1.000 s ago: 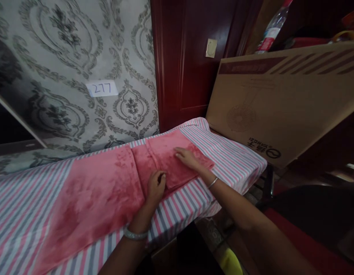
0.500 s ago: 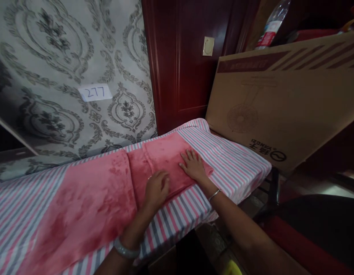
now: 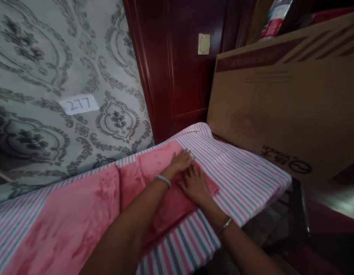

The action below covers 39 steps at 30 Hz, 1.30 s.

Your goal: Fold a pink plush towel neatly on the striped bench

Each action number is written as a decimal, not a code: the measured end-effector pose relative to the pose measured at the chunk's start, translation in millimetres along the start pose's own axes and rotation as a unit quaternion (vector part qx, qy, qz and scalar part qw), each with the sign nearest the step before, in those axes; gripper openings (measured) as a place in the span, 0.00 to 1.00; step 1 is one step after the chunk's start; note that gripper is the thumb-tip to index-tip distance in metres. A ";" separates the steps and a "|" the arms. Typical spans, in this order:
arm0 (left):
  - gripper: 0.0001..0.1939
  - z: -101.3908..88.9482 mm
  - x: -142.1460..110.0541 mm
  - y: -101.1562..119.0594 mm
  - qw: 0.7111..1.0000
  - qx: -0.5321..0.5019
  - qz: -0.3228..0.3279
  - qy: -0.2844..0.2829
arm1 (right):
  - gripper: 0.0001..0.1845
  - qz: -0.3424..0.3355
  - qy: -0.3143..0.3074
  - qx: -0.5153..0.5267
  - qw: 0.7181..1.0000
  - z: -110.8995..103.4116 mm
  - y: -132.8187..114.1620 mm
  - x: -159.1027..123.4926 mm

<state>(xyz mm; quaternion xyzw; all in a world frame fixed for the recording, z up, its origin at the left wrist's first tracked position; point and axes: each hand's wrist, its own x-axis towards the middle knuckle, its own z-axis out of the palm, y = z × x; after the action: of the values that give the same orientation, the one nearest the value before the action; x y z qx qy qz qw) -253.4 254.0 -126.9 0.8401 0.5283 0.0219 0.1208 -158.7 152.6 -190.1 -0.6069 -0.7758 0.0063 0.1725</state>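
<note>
- Palms down at centre, my left hand (image 3: 181,160) and right hand (image 3: 196,185) reach forward, fingers open and extended, fingertips close together.
- I count two hands, one bottle (image 3: 275,21), one cardboard box (image 3: 280,91).
- Pink cloth (image 3: 73,214) runs from lower left to centre on a striped sheet (image 3: 236,164), plush, patchily darker, layered near my hands.

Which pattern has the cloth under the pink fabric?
Stripes: pink, grey and white; head view.
</note>
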 end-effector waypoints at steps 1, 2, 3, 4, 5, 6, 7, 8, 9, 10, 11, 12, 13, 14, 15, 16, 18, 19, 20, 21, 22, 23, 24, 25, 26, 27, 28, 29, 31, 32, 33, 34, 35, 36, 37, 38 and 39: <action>0.34 5.4 7.7 -4.8 1.000 0.015 0.003 0.003 | 0.35 0.002 -0.004 0.002 1.000 0.9 0.3 0.1; 0.33 10.4 14.2 -10.5 0.999 0.030 0.011 0.009 | 0.35 0.004 -0.007 0.004 1.000 1.9 0.5 0.1; 0.33 14.4 19.8 -17.0 0.999 0.044 0.019 0.017 | 0.35 0.007 -0.010 0.006 1.000 2.8 0.8 0.1; 0.33 17.0 24.6 -24.1 0.998 0.056 0.026 0.027 | 0.35 0.009 -0.012 0.008 1.000 3.5 1.0 -0.1; 0.33 17.9 29.1 -31.6 0.997 0.066 0.028 0.035 | 0.35 0.011 -0.013 0.010 1.000 4.1 1.3 -0.3; 0.33 17.3 33.2 -39.3 0.996 0.072 0.020 0.042 | 0.35 0.012 -0.012 0.013 1.000 4.5 1.6 -0.6; 0.34 15.3 37.2 -46.9 0.996 0.075 0.006 0.044 | 0.35 0.011 -0.010 0.016 1.000 4.7 2.0 -0.8; 0.35 12.4 40.9 -54.1 0.996 0.075 -0.016 0.045 | 0.35 0.011 -0.008 0.020 1.000 4.9 2.4 -1.0; 0.36 9.0 44.5 -60.6 0.996 0.070 -0.041 0.044 | 0.35 0.011 -0.007 0.023 1.000 5.1 2.8 -1.3; 0.38 5.7 47.6 -66.4 0.995 0.062 -0.067 0.040 | 0.35 0.010 -0.007 0.026 1.000 5.3 3.3 -1.4; 0.39 2.9 50.2 -71.3 0.994 0.051 -0.091 0.035 | 0.35 0.009 -0.008 0.027 1.000 5.6 3.7 -1.6; 0.40 1.0 52.1 -75.2 0.993 0.040 -0.111 0.032 | 0.35 0.009 -0.009 0.027 1.000 6.0 4.1 -1.7; 0.41 0.1 53.4 -78.4 0.991 0.032 -0.122 0.034 | 0.35 0.008 -0.010 0.026 1.000 6.5 4.5 -1.7; 0.42 0.2 53.9 -80.7 0.991 0.026 -0.127 0.041 | 0.35 0.008 -0.010 0.023 1.000 7.0 4.7 -1.8; 0.42 1.2 53.9 -82.4 0.990 0.025 -0.126 0.052 | 0.35 0.008 -0.009 0.018 1.000 7.4 4.9 -1.8; 0.41 2.8 53.4 -83.5 0.990 0.027 -0.122 0.065 | 0.35 0.009 -0.008 0.013 1.000 7.7 5.0 -1.8; 0.40 6.4 52.1 -84.6 0.989 0.038 -0.114 0.084 | 0.35 0.009 -0.011 0.003 1.000 7.5 4.8 -1.6; 0.40 7.9 51.6 -84.7 0.989 0.044 -0.113 0.088 | 0.35 0.009 -0.015 -0.001 1.000 6.9 4.5 -1.6; 0.40 8.8 51.4 -84.5 0.988 0.048 -0.114 0.087 | 0.35 0.009 -0.019 -0.005 1.000 6.0 4.1 -1.6; 0.40 8.9 51.5 -84.0 0.988 0.049 -0.117 0.083 | 0.35 0.009 -0.024 -0.009 1.000 4.8 3.7 -1.6; 0.40 8.1 51.7 -83.2 0.989 0.048 -0.119 0.076 | 0.35 0.010 -0.026 -0.013 1.000 3.6 3.2 -1.7; 0.40 6.5 51.9 -82.3 0.989 0.045 -0.122 0.064 | 0.34 0.011 -0.028 -0.018 0.999 2.6 2.7 -1.8; 0.40 3.9 51.7 -81.3 0.990 0.040 -0.124 0.048 | 0.34 0.011 -0.028 -0.024 0.999 1.8 2.3 -2.1; 0.40 0.6 50.8 -80.5 0.991 0.036 -0.125 0.029 | 0.34 0.010 -0.028 -0.030 0.999 1.5 2.1 -2.3; 0.41 -3.3 48.8 -80.1 0.991 0.034 -0.128 0.010 | 0.34 0.009 -0.027 -0.036 0.999 1.7 2.1 -2.5; 0.41 -7.6 45.3 -80.3 0.991 0.036 -0.131 -0.005 | 0.34 0.008 -0.024 -0.041 0.999 2.5 2.4 -2.7; 0.41 -11.7 40.3 -81.2 0.990 0.041 -0.132 -0.011 | 0.34 0.006 -0.022 -0.045 0.999 3.9 2.9 -2.9; 0.42 -15.4 33.5 -83.1 0.990 0.050 -0.129 -0.008 | 0.34 0.004 -0.017 -0.047 0.999 5.6 3.5 -3.1; 0.41 -20.0 15.5 -90.1 0.991 0.076 -0.112 0.015 | 0.34 -0.002 -0.003 -0.049 0.999 9.6 4.9 -3.4; 0.41 -20.6 5.3 -95.2 0.990 0.093 -0.102 0.026 | 0.34 -0.005 0.005 -0.048 0.999 11.5 5.5 -3.7; 0.41 -19.9 -5.1 -101.0 0.989 0.108 -0.099 0.031 | 0.34 -0.008 0.011 -0.045 0.999 13.1 6.1 -3.9; 0.40 -18.0 -15.0 -107.3 0.987 0.118 -0.105 0.031 | 0.34 -0.009 0.016 -0.041 0.999 14.3 6.6 -4.1; 0.40 -15.1 -23.7 -113.6 0.985 0.122 -0.117 0.030 | 0.34 -0.008 0.018 -0.038 0.999 15.0 7.0 -4.3; 0.39 -11.6 -31.0 -119.4 0.984 0.120 -0.131 0.033 | 0.35 -0.007 0.018 -0.035 0.999 15.3 7.4 -4.3; 0.39 -7.6 -36.6 -124.2 0.983 0.115 -0.141 0.038 | 0.35 -0.005 0.016 -0.034 0.999 15.2 7.8 -4.2; 0.38 -3.7 -40.5 -127.9 0.982 0.108 -0.148 0.047 | 0.35 -0.003 0.012 -0.035 0.999 14.9 8.1 -4.1; 0.37 -0.1 -42.8 -130.4 0.982 0.104 -0.148 0.057 | 0.35 -0.002 0.008 -0.036 0.999 14.5 8.4 -3.9</action>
<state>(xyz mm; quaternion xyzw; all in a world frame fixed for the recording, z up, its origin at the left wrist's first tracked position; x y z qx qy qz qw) -387.3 269.6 -152.4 0.7583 0.6519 -0.0034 0.0041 -154.0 154.1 -206.6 -0.6114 -0.7752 -0.0266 0.1566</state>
